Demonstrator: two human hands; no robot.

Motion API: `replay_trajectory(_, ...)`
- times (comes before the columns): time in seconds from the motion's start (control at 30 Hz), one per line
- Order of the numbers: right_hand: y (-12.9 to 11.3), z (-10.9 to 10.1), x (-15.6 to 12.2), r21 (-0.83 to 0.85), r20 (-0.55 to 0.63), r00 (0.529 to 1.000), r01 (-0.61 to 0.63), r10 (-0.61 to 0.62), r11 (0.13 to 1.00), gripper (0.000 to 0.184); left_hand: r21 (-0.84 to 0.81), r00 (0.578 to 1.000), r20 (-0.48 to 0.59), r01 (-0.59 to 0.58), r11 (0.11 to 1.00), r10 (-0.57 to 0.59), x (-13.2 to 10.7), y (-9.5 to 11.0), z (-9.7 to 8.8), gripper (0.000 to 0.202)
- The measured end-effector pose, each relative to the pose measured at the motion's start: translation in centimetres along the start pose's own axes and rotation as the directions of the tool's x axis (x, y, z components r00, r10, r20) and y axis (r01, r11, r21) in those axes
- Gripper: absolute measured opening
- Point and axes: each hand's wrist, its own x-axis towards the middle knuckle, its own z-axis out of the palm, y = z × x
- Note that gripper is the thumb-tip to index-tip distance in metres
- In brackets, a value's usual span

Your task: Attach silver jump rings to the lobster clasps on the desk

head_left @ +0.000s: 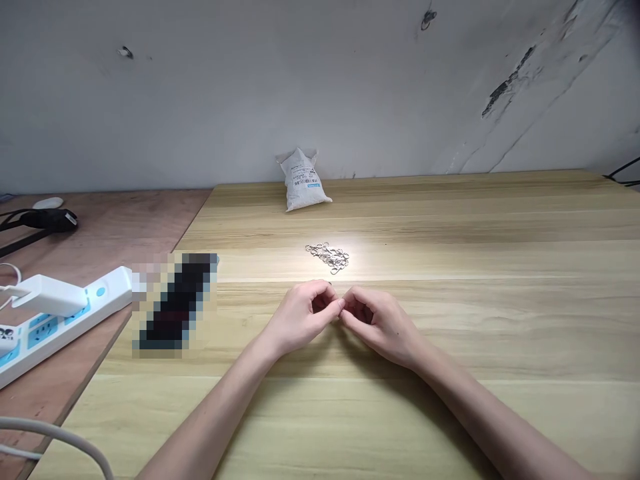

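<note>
Fingertips meet in the middle of the wooden table point(480, 320), where my left hand point(303, 315) and my right hand point(379, 320) are both closed in a pinch. Whatever lies between the fingertips is too small to make out. A tiny dark bit shows by the left index finger. Just beyond the hands lies a loose pile of small metal rings or clasps point(330, 255), shiny and tangled together. Neither hand touches that pile.
A crumpled white plastic bag with a printed label point(304, 183) stands near the wall. To the left are a blurred-out dark flat object point(177, 303), a white power strip point(65, 327) with plugs, and cables point(60, 430). A black connector point(50, 220) sits farther back.
</note>
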Motion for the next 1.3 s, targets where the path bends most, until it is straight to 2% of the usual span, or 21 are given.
replay_trajectory(1.3,-0.31,-0.15,0.09,0.003,0.004,1.000,-0.009,0.009,1.000,0.013,0.013,1.000,0.012,0.008,1.000,-0.009,0.02,-0.16,-0.06,0.024)
